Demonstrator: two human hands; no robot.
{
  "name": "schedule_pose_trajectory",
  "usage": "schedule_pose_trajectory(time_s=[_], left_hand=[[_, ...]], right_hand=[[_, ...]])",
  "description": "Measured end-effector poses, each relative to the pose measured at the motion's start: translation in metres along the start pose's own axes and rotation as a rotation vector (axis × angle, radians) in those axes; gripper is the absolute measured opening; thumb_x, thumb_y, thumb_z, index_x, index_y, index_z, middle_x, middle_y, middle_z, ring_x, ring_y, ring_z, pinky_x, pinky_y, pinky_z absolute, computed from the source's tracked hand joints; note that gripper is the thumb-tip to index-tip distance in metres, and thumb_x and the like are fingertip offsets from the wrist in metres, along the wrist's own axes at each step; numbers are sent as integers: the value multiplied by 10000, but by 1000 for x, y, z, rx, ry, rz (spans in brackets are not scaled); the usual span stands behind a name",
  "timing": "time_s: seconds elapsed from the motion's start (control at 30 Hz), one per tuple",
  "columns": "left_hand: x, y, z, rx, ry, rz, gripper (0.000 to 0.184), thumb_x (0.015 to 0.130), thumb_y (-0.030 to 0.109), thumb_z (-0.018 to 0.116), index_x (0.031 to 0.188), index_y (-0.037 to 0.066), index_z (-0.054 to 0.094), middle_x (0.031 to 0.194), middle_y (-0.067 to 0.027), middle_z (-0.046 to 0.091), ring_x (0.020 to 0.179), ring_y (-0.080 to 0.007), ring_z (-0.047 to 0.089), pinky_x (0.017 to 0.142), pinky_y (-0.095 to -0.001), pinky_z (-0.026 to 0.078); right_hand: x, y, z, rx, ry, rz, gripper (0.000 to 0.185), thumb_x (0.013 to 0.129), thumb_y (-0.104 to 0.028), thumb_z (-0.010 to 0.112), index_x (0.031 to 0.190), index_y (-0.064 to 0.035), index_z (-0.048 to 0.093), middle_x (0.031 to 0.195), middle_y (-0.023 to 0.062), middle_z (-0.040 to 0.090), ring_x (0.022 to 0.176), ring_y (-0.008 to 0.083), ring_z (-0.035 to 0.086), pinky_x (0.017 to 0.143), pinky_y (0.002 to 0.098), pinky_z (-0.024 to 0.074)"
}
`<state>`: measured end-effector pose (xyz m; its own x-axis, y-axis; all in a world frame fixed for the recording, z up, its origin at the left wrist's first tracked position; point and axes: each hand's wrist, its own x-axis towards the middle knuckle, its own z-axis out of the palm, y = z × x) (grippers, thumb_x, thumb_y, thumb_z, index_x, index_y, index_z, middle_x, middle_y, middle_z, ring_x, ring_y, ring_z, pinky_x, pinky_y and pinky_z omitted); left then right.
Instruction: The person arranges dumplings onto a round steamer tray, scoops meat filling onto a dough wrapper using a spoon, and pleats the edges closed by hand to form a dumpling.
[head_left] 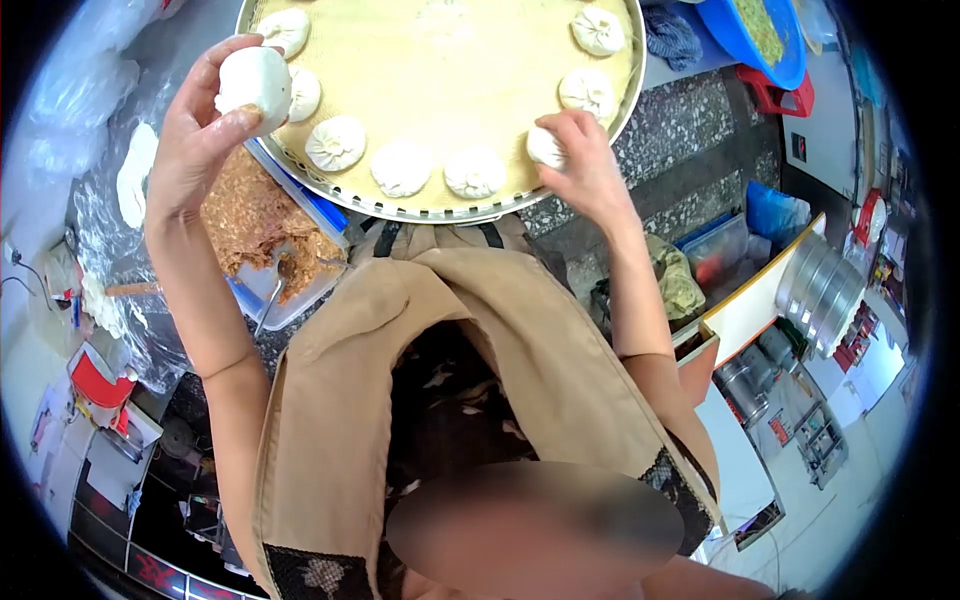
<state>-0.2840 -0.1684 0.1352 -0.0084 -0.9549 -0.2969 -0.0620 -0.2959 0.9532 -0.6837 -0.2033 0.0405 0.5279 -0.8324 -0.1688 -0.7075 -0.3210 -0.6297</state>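
My left hand is raised at the upper left with its fingers wrapped round a smooth white bun, above the left rim of a round steamer tray. At the tray's lower right, my right hand grips a small white bun on the lined surface. Pleated buns stand along the rim, among them one at the bottom left, one near the bottom middle and one just above my right hand.
A container of minced filling with a metal spoon lies below the tray's left side. At the upper right are a blue bowl and a dark cloth. Stacked metal steamers stand at the right.
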Motion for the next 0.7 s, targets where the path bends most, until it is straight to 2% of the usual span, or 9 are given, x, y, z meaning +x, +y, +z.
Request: schedule_pose_trajectory(time_s=[0.13,0.23,0.33,0.37,0.5,0.57,0.7], left_hand=[[5,-4,3,17,-2,10,788,712,334,777,1357,37,435,1295,-124,544,1140,-226,568,927,-393,514],[6,-4,3,-34,-3,1,752,697,285,809,1329,46,479,1253,-102,568,1129,-200,562,965,-363,483],[10,-4,4,13,-2,2,791,702,337,784,1350,40,441,1291,-122,542,1139,-222,568,928,-387,512],[10,-4,5,9,9,-23,794,699,339,785,1349,40,440,1290,-120,542,1136,-222,568,926,-387,513],[17,-6,13,1,10,-56,801,691,339,785,1347,41,436,1283,-118,541,1125,-225,570,915,-385,517],[19,-4,16,-9,3,-47,782,687,331,794,1336,48,460,1260,-107,554,1127,-213,560,942,-371,488],[21,-3,20,-36,-2,-59,778,666,327,813,1322,61,490,1233,-96,566,1128,-202,548,977,-355,448]], right_hand=[[5,-1,19,-113,-14,-15,489,684,-90,686,1163,-103,586,1167,165,502,1102,382,482,966,446,440],[7,-3,19,-210,-56,4,487,697,-140,709,1166,-100,584,1169,162,510,1099,374,486,975,447,438],[9,2,-7,-197,237,-58,514,719,-231,737,1182,-76,577,1188,172,526,1097,369,497,949,453,431],[12,6,-14,-229,327,-8,539,719,-216,733,1215,-93,564,1232,185,506,1120,374,491,952,466,418],[40,28,-23,-421,264,116,617,707,-149,715,1292,-124,518,1292,190,477,1166,399,463,985,466,423],[50,37,-22,-381,39,145,622,696,-127,695,1293,-145,522,1301,191,468,1173,411,457,979,468,431],[47,43,-37,-203,98,77,522,690,-106,664,1205,-110,583,1221,192,521,1121,402,503,971,447,442]])
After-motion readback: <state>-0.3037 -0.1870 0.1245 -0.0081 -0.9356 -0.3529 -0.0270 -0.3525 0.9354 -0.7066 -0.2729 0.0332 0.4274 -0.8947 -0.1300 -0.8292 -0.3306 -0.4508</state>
